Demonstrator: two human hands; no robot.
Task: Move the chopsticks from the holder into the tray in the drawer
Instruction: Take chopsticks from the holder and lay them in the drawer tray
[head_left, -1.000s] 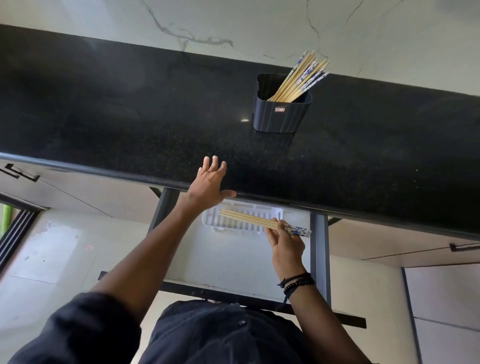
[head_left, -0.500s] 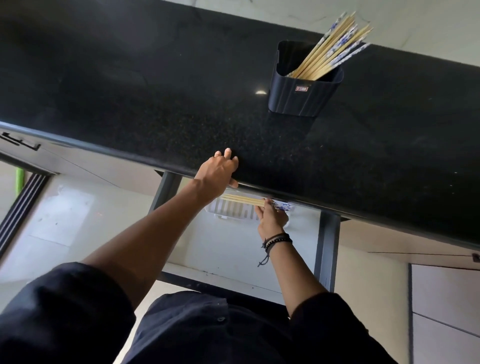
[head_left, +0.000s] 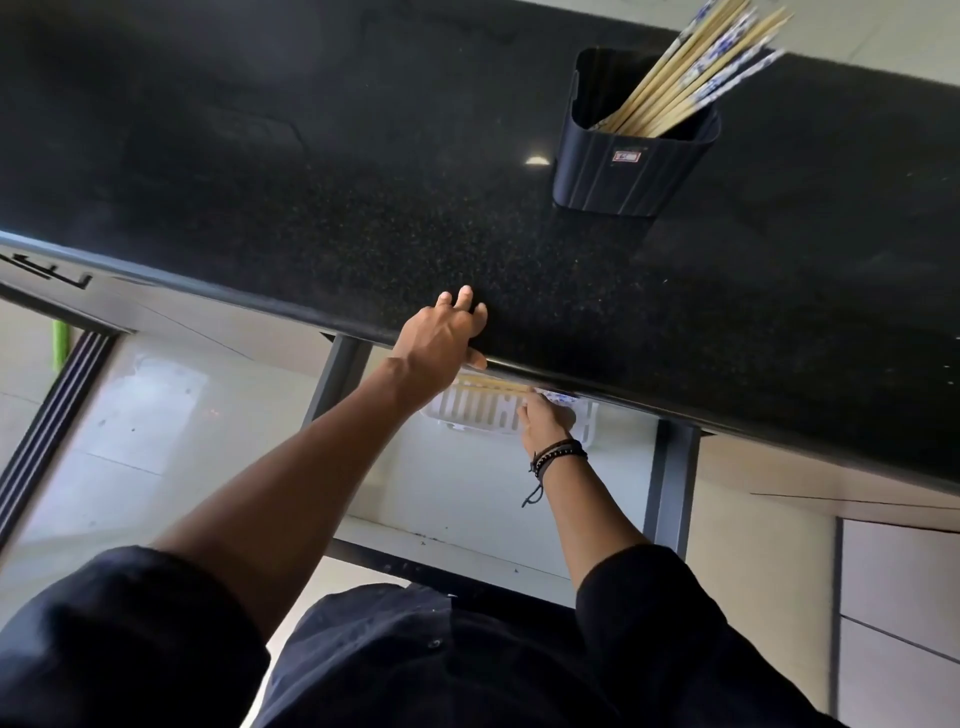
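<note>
A dark ribbed holder (head_left: 631, 161) stands on the black counter at the upper right, with several wooden chopsticks (head_left: 691, 78) with blue-patterned tops leaning out of it. Below the counter edge an open drawer holds a white slotted tray (head_left: 478, 415). My right hand (head_left: 543, 421) is over the tray, shut on a small bundle of chopsticks (head_left: 496, 385) lying across it; their ends run under the counter lip. My left hand (head_left: 441, 332) rests on the counter edge, fingers spread on top, thumb under the lip.
The black speckled counter (head_left: 311, 182) spans the view and overhangs the drawer's back. The drawer's dark side rails (head_left: 670, 483) and front bar (head_left: 415, 566) frame its white floor. Pale cabinet fronts lie to both sides, a handle (head_left: 57, 275) at far left.
The view has shifted, so the holder now sits further up and right. My right hand has carried the chopsticks further back under the counter edge over the tray. My left hand has settled onto the counter edge.
</note>
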